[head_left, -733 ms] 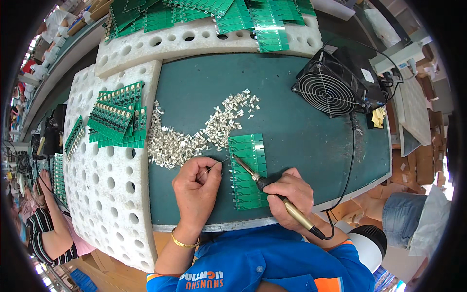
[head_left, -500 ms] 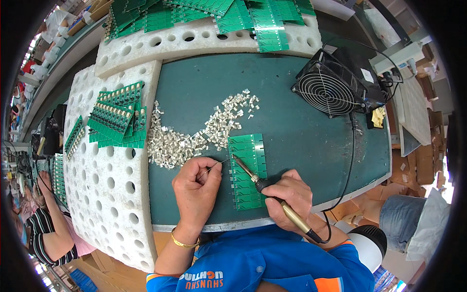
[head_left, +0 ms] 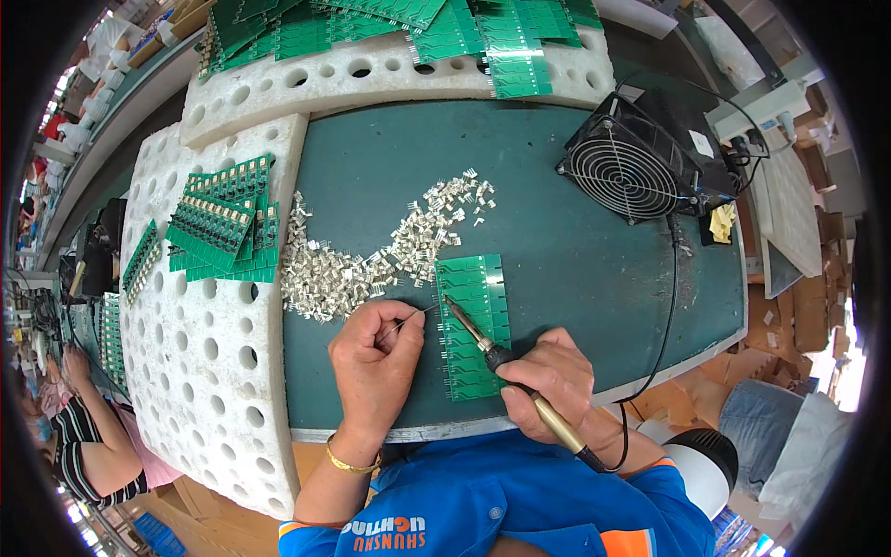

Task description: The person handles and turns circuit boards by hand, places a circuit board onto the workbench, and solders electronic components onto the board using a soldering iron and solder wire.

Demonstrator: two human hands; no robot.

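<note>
A green circuit board [head_left: 475,334] lies on the dark green work mat, with pins along its left edge. My right hand [head_left: 553,382] is closed around a soldering iron [head_left: 559,423], and the iron's tip meets the upper left edge of the board. Thin solder wire [head_left: 390,332] is pinched between the thumb and fingers of my left hand [head_left: 376,357], just left of the board, its end reaching toward the iron's tip. Beyond my left hand spreads a heap of small white pin connectors [head_left: 329,280].
At the right stands a black fan [head_left: 624,172] with a cable. White foam slabs with holes [head_left: 200,348] flank the mat at left and back; populated boards [head_left: 218,223] rest on one, stacked green boards [head_left: 445,37] on the other. A co-worker's arm [head_left: 97,408] shows far left.
My right hand and the iron's handle have shifted slightly left, while the tip stays at nearly the same spot on the board. My left hand has barely moved.
</note>
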